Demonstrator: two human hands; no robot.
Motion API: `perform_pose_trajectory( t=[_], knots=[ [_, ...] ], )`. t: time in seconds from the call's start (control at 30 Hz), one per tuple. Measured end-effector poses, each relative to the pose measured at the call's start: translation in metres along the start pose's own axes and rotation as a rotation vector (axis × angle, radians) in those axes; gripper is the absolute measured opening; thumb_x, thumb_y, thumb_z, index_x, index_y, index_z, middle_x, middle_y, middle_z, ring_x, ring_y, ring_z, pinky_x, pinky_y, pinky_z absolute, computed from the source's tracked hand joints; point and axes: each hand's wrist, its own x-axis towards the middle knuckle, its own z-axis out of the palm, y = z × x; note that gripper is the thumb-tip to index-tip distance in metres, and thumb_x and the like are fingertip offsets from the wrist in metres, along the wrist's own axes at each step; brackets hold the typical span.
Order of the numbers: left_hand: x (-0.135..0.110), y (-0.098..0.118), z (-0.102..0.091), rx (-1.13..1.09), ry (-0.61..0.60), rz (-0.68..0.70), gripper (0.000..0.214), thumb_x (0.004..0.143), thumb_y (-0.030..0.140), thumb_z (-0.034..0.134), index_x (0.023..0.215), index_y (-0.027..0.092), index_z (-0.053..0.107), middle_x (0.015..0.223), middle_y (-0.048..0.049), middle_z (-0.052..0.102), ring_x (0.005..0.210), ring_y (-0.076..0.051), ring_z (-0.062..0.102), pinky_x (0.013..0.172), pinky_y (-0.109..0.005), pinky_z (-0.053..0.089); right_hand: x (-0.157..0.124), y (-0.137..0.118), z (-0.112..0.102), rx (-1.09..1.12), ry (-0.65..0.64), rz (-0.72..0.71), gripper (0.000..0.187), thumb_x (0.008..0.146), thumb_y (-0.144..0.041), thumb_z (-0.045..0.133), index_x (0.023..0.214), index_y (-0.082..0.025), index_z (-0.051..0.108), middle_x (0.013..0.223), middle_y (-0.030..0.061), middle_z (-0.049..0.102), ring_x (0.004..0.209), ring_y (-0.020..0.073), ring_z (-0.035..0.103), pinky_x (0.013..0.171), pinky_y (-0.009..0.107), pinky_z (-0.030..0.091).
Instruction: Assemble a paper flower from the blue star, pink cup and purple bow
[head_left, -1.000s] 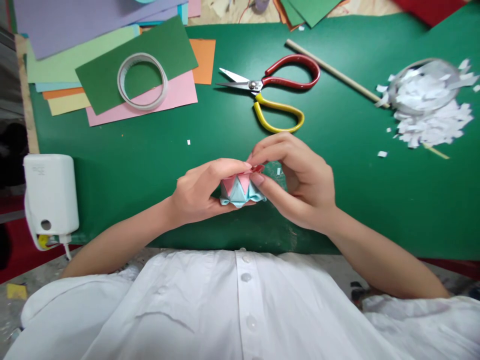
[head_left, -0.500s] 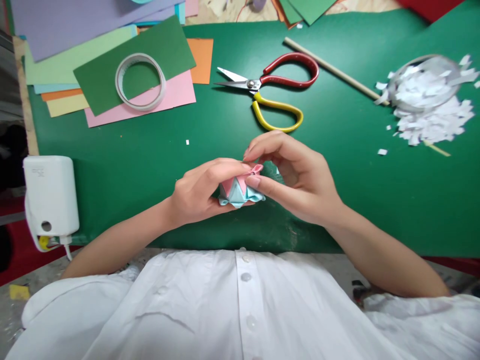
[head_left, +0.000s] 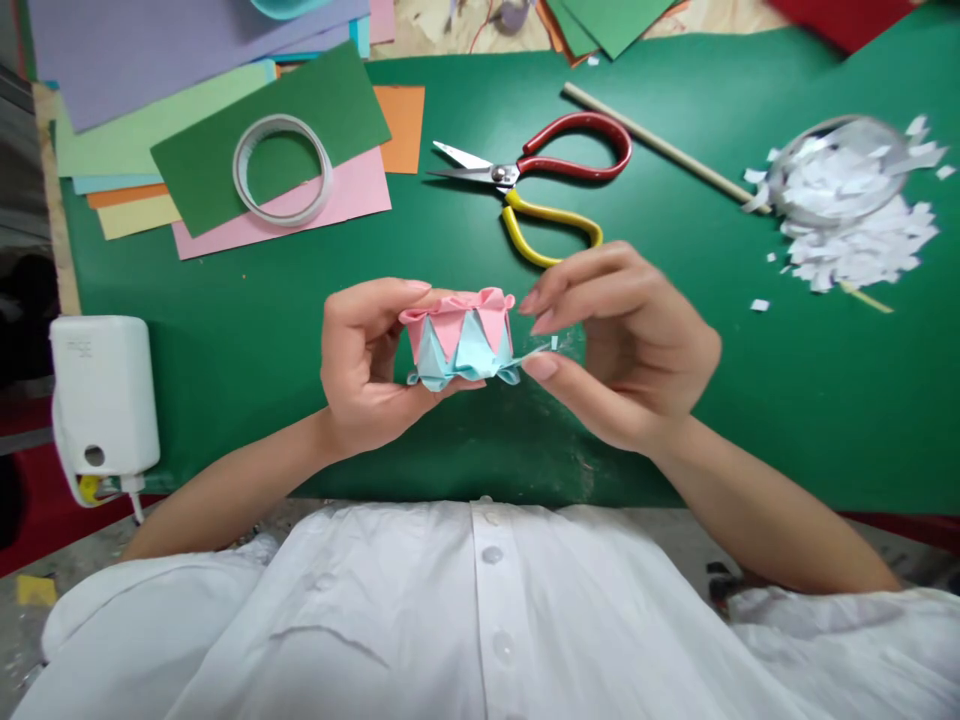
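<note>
Paper flower (head_left: 460,340), pink over pale blue, looks nearly finished, held above the green mat (head_left: 300,330). Your left hand (head_left: 360,370) cups it; your right hand (head_left: 622,345) pinches a blue tip. Scissors (head_left: 540,185) and tape roll (head_left: 283,168) lie beyond.

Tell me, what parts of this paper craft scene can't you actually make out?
Head view only:
- Far side and underside of the paper flower: hidden by its own folds and the left hand.
- Strip at the right hand: clear, blurred; whether the fingertips grip it, unclear.
- Bowl: contents below the white scraps are covered.
- Purple sheet: cut by the top edge.
- White device: marking too small.
</note>
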Motion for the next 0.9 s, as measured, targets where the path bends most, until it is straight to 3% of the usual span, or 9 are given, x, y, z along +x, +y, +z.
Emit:
perform_pose_trajectory(
  t=[0.1, 0.27, 0.47, 0.67, 0.9],
  knots=[
    [-0.0011, -0.002, 0.0005, -0.044, 0.012, -0.055, 0.071, 0.065, 0.045, 0.09, 0.126, 0.029, 0.057, 0.1, 0.003, 0.072, 0.094, -0.014, 0.076, 0.079, -0.025, 0.065, 0.0015, 0.0004, 0.0004, -0.004, -0.013, -0.054, 0.014, 0.083, -0.02, 0.077, 0.091, -0.025, 0.067, 0.083, 0.0011, 0.069, 0.078, 0.0177, 0.066, 0.068, 0.035, 0.057],
    [-0.0003, 0.0004, -0.0018, -0.004, -0.127, -0.175, 0.081, 0.063, 0.047, 0.091, 0.132, 0.033, 0.052, 0.104, 0.0022, 0.073, 0.096, -0.017, 0.075, 0.075, -0.027, 0.065, 0.0016, -0.0013, 0.001, -0.046, -0.018, -0.059, 0.006, 0.087, -0.025, 0.073, 0.088, -0.024, 0.067, 0.08, 0.0008, 0.07, 0.077, 0.0172, 0.068, 0.067, 0.034, 0.059],
    [-0.0031, 0.0028, -0.002, 0.013, -0.099, -0.155, 0.068, 0.068, 0.038, 0.09, 0.128, 0.031, 0.06, 0.104, 0.0019, 0.073, 0.092, -0.014, 0.074, 0.08, -0.026, 0.065, 0.0022, -0.0045, 0.0005, -0.171, -0.041, -0.016, 0.008, 0.088, -0.03, 0.073, 0.086, -0.024, 0.067, 0.087, 0.0036, 0.064, 0.078, 0.0169, 0.064, 0.068, 0.034, 0.056],
    [-0.0073, -0.0034, -0.0039, -0.009, -0.13, -0.049, 0.081, 0.059, 0.042, 0.094, 0.131, 0.026, 0.06, 0.104, -0.0013, 0.074, 0.092, -0.017, 0.075, 0.08, -0.027, 0.065, -0.0002, -0.0035, 0.0033, -0.093, -0.025, 0.077, 0.015, 0.086, -0.033, 0.075, 0.084, -0.024, 0.064, 0.091, 0.0041, 0.061, 0.084, 0.019, 0.061, 0.073, 0.038, 0.053],
    [-0.0059, -0.005, -0.0027, -0.081, -0.172, -0.149, 0.079, 0.061, 0.049, 0.091, 0.131, 0.035, 0.057, 0.105, 0.0009, 0.073, 0.09, -0.018, 0.075, 0.074, -0.03, 0.063, -0.0022, -0.0004, 0.0049, -0.019, -0.044, 0.179, 0.009, 0.091, -0.031, 0.068, 0.093, -0.026, 0.06, 0.087, 0.0014, 0.064, 0.088, 0.0186, 0.061, 0.075, 0.037, 0.054]
  ],
)
